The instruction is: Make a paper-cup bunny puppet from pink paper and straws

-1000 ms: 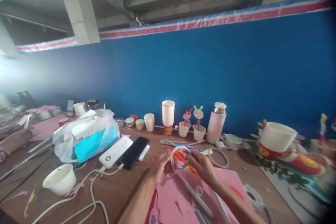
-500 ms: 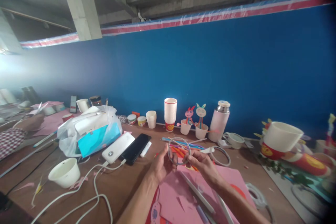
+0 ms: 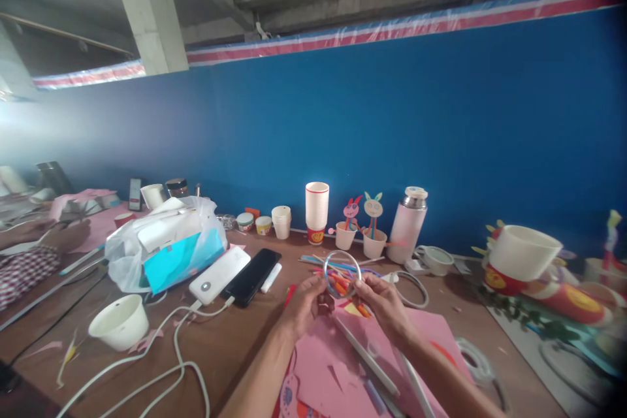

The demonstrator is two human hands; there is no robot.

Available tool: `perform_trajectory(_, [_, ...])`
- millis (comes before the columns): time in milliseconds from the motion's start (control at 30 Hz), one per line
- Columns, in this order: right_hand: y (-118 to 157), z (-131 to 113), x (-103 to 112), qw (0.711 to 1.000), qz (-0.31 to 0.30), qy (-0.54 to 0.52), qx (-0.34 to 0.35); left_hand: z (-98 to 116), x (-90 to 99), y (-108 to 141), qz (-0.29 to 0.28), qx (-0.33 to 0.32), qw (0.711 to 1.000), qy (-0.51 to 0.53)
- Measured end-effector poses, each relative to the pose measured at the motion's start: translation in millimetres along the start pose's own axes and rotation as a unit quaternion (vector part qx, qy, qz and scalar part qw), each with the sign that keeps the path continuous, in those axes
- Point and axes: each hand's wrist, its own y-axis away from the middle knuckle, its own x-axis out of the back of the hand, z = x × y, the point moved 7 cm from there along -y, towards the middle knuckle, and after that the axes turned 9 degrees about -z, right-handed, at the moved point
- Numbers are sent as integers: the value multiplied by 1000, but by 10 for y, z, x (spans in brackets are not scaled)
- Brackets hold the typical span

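A thin, shiny pale ring (image 3: 342, 253), which looks like a narrow roll of clear tape, stands upright between my hands. My left hand (image 3: 309, 304) is closed on its lower left edge, fingers curled. At the right edge, my right hand (image 3: 379, 297) pinches the ring between thumb and fingertips. Below both hands lie pink paper sheets (image 3: 326, 366) with a white strip (image 3: 367, 356) across them. Orange and purple sticks (image 3: 343, 282) show through and just behind the ring.
To the left are a phone (image 3: 253, 276), a white power bank (image 3: 219, 275), a paper cup (image 3: 119, 322) and a stuffed plastic bag (image 3: 164, 245). Stacked cups (image 3: 317, 212), two cup puppets and a thermos (image 3: 408, 225) line the blue wall. A co-worker's checked sleeve (image 3: 27, 274) shows far left.
Both hands have turned the ring, raising it slightly and moving it a little right. My right fingertips now grip higher on its edge. The co-worker's hands at far left have moved.
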Motion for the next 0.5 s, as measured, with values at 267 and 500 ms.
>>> perform_trajectory(267, [27, -187, -14, 961, 1, 274, 35, 162, 207, 40, 129, -39, 984, -120])
perform_trajectory(500, [42, 8, -218, 793, -88, 603, 24, 379, 450, 142, 245, -113, 954, -130])
